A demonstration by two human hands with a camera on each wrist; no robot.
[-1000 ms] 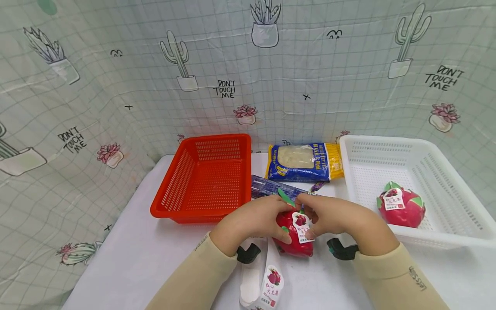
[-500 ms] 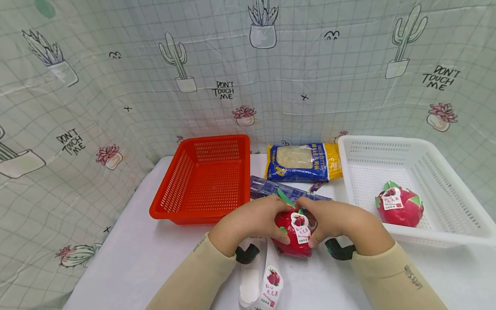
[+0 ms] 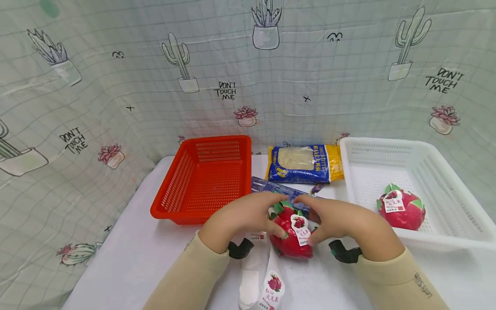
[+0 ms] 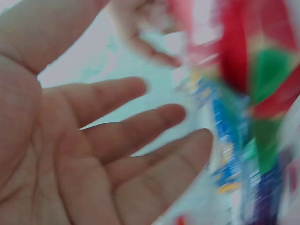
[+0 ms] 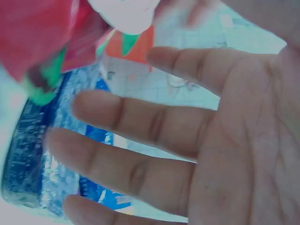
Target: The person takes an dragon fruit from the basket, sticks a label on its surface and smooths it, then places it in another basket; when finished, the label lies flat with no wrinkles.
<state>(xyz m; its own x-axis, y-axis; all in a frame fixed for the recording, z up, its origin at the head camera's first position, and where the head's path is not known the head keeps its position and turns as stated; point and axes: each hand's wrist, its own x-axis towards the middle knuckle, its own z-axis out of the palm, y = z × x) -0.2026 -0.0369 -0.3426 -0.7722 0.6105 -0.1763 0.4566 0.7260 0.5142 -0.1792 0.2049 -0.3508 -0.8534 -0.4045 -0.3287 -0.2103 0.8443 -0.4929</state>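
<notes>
A red dragon fruit [image 3: 286, 245] with green leaf tips stands on the table between both hands in the head view. A white printed sticker [image 3: 302, 234] sits on its front. My left hand [image 3: 248, 215] arches around its left side, thumb tip at the red skin. On the other side is my right hand [image 3: 342, 220], its thumb at the sticker's edge. Both wrist views show spread, nearly straight fingers [image 4: 140, 124] and the blurred fruit [image 5: 35, 35] beyond them. A strip of dragon fruit stickers [image 3: 272, 289] lies in front, partly under the left wrist.
To the left is a red basket [image 3: 201, 217]. A white basket [image 3: 438, 239] on the right holds another stickered dragon fruit [image 3: 403, 212]. Behind the hands lie a dark blue printed pack [image 3: 267, 186] and a blue and yellow pasta bag [image 3: 296, 161].
My left hand has loosened and shifted slightly left, baring more of the fruit's leafy top. The upright green leaf now sits lower. My right hand stays close to the sticker.
</notes>
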